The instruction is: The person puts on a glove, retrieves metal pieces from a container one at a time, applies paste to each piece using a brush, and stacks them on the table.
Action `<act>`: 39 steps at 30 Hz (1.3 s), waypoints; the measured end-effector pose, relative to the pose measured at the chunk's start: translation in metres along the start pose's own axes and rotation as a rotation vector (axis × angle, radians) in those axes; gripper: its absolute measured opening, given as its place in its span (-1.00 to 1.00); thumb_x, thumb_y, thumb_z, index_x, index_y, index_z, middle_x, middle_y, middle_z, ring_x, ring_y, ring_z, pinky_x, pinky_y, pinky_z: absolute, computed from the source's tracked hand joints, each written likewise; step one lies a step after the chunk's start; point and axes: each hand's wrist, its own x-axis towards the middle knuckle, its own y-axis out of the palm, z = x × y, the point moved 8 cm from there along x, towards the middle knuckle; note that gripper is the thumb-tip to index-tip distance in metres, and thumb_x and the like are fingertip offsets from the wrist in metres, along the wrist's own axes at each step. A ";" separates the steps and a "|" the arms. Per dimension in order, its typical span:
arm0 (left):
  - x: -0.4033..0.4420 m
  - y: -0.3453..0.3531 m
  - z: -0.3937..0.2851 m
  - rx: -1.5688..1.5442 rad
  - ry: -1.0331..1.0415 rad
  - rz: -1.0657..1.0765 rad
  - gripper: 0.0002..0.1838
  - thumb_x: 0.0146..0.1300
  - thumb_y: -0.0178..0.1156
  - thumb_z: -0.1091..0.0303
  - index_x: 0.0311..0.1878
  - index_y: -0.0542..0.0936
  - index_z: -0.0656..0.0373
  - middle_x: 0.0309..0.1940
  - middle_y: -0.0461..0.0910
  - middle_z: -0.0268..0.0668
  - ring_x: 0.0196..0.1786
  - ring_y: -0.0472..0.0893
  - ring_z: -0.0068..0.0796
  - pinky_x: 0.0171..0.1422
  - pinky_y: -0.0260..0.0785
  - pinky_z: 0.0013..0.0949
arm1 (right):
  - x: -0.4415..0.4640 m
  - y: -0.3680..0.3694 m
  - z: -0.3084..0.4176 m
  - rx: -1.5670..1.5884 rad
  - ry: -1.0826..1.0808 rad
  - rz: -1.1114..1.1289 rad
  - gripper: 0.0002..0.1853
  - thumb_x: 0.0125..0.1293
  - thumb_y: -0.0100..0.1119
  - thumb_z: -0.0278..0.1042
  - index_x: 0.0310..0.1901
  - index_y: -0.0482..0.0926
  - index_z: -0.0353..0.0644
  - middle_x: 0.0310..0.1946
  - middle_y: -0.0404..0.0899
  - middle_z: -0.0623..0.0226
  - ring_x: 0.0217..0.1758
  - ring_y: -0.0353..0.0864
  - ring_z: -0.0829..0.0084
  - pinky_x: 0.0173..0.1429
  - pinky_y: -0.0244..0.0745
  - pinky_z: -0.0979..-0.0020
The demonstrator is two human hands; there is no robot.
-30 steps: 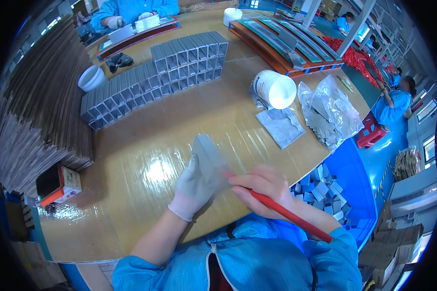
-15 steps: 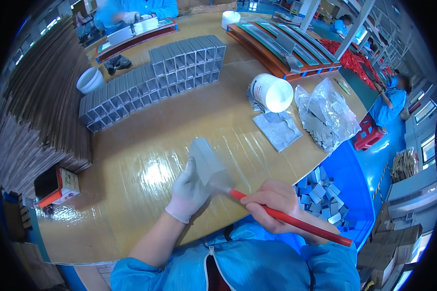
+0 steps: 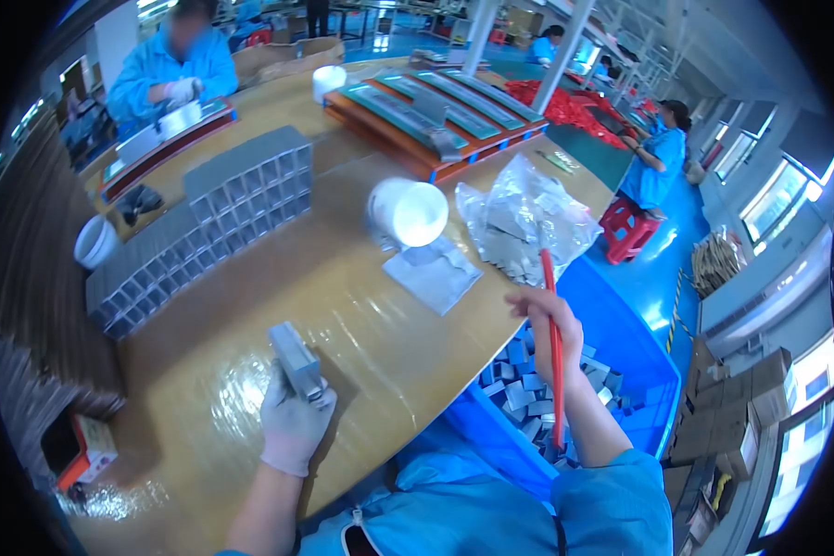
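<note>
In the head view, my left hand (image 3: 294,422), in a white glove, grips a short grey rectangular metal piece (image 3: 296,360) above the table (image 3: 361,380). My bare right hand (image 3: 554,329) is closed around a long red-handled tool (image 3: 556,371), held nearly upright over the front right table edge. Its upper end overlaps a clear plastic bag (image 3: 528,218) of grey pieces, and the kind of tip cannot be made out. Below my right hand, a blue bin (image 3: 653,371) holds many small grey pieces. A white tub (image 3: 408,211) and a grey cloth (image 3: 433,275) lie left of the bag.
Stacked grey rectangular tubes (image 3: 250,181) stand at the left. Beyond are an orange rack (image 3: 426,162) with green-edged panels and another white tub (image 3: 328,83). A cardboard stack (image 3: 42,269) borders the left side. One co-worker (image 3: 176,69) works across the table; another (image 3: 653,162) sits at right.
The view has turned right. My right hand has carried the red-handled tool away from the grey piece toward the bag and bin. My left hand still holds the piece, now tilted differently.
</note>
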 end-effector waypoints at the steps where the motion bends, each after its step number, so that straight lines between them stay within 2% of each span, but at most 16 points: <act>1: -0.001 0.000 0.000 -0.004 0.000 -0.016 -0.61 0.48 -0.11 0.07 0.15 0.46 0.12 -0.12 0.59 -0.23 -0.37 0.47 -0.42 -0.30 0.21 -0.37 | 0.003 -0.010 -0.019 -0.014 -0.003 -0.012 -0.84 0.33 -0.01 -0.61 -0.14 0.56 -0.26 -0.23 0.62 0.23 -0.25 0.58 0.38 -0.11 0.50 0.43; 3: -0.001 -0.002 0.000 -0.007 0.010 -0.050 -0.61 0.48 -0.11 0.06 0.12 0.48 0.13 -0.13 0.60 -0.23 -0.38 0.47 -0.42 -0.31 0.21 -0.37 | 0.010 -0.033 -0.062 -0.346 0.099 -0.044 -0.82 0.27 0.17 -0.51 -0.08 0.56 -0.18 -0.18 0.62 0.24 -0.18 0.57 0.32 -0.06 0.47 0.41; 4: -0.001 -0.003 0.000 -0.002 0.002 -0.042 -0.61 0.48 -0.11 0.06 0.12 0.48 0.13 -0.13 0.60 -0.23 -0.38 0.47 -0.42 -0.31 0.21 -0.37 | 0.013 -0.040 -0.077 -0.352 0.098 -0.055 -0.82 0.27 0.17 -0.51 -0.08 0.56 -0.18 -0.18 0.62 0.24 -0.18 0.57 0.32 -0.06 0.47 0.41; 8: -0.001 -0.006 -0.001 0.030 0.009 -0.055 -0.60 0.48 -0.11 0.06 0.10 0.50 0.14 -0.15 0.60 -0.23 -0.38 0.48 -0.42 -0.31 0.21 -0.37 | 0.025 -0.038 -0.118 -0.839 -0.082 0.107 -0.80 0.28 0.21 -0.35 -0.08 0.53 -0.12 -0.17 0.61 0.26 -0.13 0.58 0.27 0.01 0.46 0.35; 9: -0.001 -0.005 -0.001 0.038 0.005 -0.051 -0.60 0.48 -0.11 0.06 0.10 0.50 0.14 -0.15 0.60 -0.23 -0.38 0.48 -0.42 -0.31 0.21 -0.37 | 0.028 -0.038 -0.124 -0.839 -0.078 0.097 -0.80 0.28 0.21 -0.35 -0.08 0.53 -0.12 -0.17 0.61 0.26 -0.13 0.58 0.27 0.01 0.46 0.35; 13: -0.001 -0.004 0.000 0.044 -0.001 -0.048 -0.61 0.48 -0.10 0.06 0.08 0.51 0.15 -0.17 0.60 -0.23 -0.39 0.47 -0.41 -0.32 0.21 -0.37 | 0.038 -0.009 -0.143 -1.021 -0.185 0.307 -0.77 0.26 0.23 -0.25 -0.09 0.53 -0.10 -0.19 0.61 0.29 -0.08 0.56 0.19 0.04 0.44 0.30; 14: -0.001 -0.005 0.000 0.049 -0.003 -0.047 -0.61 0.48 -0.10 0.06 0.08 0.51 0.15 -0.17 0.60 -0.23 -0.39 0.47 -0.41 -0.32 0.21 -0.37 | 0.042 -0.009 -0.146 -1.020 -0.182 0.302 -0.77 0.26 0.23 -0.25 -0.09 0.53 -0.10 -0.19 0.61 0.29 -0.08 0.56 0.19 0.04 0.44 0.30; 18: -0.001 -0.007 -0.001 0.083 0.025 -0.039 -0.58 0.47 -0.09 0.10 0.22 0.40 0.17 -0.13 0.57 -0.20 -0.39 0.47 -0.44 -0.31 0.26 -0.40 | 0.053 -0.006 -0.185 -0.943 0.172 0.494 -0.77 0.24 0.23 -0.21 -0.14 0.52 -0.09 -0.22 0.62 0.29 -0.13 0.58 0.19 -0.03 0.47 0.29; 19: 0.000 -0.007 -0.002 0.083 0.028 -0.040 -0.58 0.47 -0.09 0.10 0.22 0.40 0.17 -0.13 0.57 -0.20 -0.39 0.47 -0.44 -0.31 0.26 -0.40 | 0.056 -0.005 -0.186 -0.941 0.170 0.496 -0.77 0.24 0.23 -0.21 -0.14 0.52 -0.09 -0.22 0.62 0.29 -0.13 0.58 0.19 -0.03 0.47 0.29; 24: 0.000 -0.009 0.001 0.038 -0.032 -0.062 -0.64 0.47 -0.07 0.07 0.06 0.52 0.11 -0.18 0.61 -0.25 -0.37 0.49 -0.41 -0.30 0.21 -0.37 | 0.061 -0.016 -0.195 -0.807 0.355 0.405 -0.81 0.25 0.19 -0.33 -0.12 0.49 -0.08 -0.25 0.62 0.27 -0.19 0.59 0.18 -0.10 0.49 0.29; 28: 0.000 -0.009 0.003 -0.004 -0.051 -0.099 -0.67 0.46 -0.05 0.09 0.05 0.54 0.06 -0.18 0.61 -0.28 -0.35 0.49 -0.41 -0.29 0.20 -0.37 | 0.052 0.001 -0.183 -0.985 0.097 0.443 -0.81 0.21 0.14 -0.48 -0.12 0.50 -0.09 -0.32 0.60 0.26 -0.27 0.58 0.20 -0.18 0.49 0.33; 29: -0.001 -0.011 0.003 -0.007 -0.048 -0.098 -0.67 0.46 -0.05 0.09 0.05 0.54 0.06 -0.18 0.61 -0.28 -0.35 0.49 -0.41 -0.29 0.20 -0.37 | 0.048 0.003 -0.180 -0.985 0.093 0.445 -0.81 0.21 0.14 -0.48 -0.12 0.50 -0.09 -0.32 0.60 0.26 -0.27 0.58 0.20 -0.18 0.49 0.33; 33: 0.001 -0.014 0.002 0.013 -0.047 -0.088 -0.70 0.45 -0.03 0.11 0.05 0.54 0.03 -0.18 0.61 -0.32 -0.34 0.49 -0.42 -0.28 0.19 -0.38 | 0.026 0.022 -0.140 -0.822 -0.208 0.362 -0.71 0.07 0.18 -0.52 -0.13 0.46 -0.14 -0.40 0.55 0.19 -0.25 0.55 0.17 -0.18 0.49 0.27; 35: 0.001 -0.014 0.002 0.014 -0.051 -0.092 -0.70 0.45 -0.03 0.11 0.05 0.54 0.03 -0.18 0.62 -0.32 -0.34 0.49 -0.42 -0.28 0.19 -0.38 | 0.011 0.031 -0.137 -0.824 -0.285 0.351 -0.73 0.06 0.17 -0.52 -0.15 0.45 -0.15 -0.46 0.50 0.22 -0.28 0.53 0.19 -0.22 0.48 0.27; 39: 0.001 -0.015 0.002 0.025 -0.062 -0.109 -0.71 0.45 -0.02 0.12 0.06 0.54 0.02 -0.18 0.62 -0.33 -0.34 0.49 -0.42 -0.28 0.19 -0.38 | -0.005 0.047 -0.105 -0.790 -0.304 0.313 -0.75 0.10 0.20 -0.48 -0.16 0.44 -0.14 -0.49 0.46 0.25 -0.32 0.52 0.20 -0.26 0.47 0.28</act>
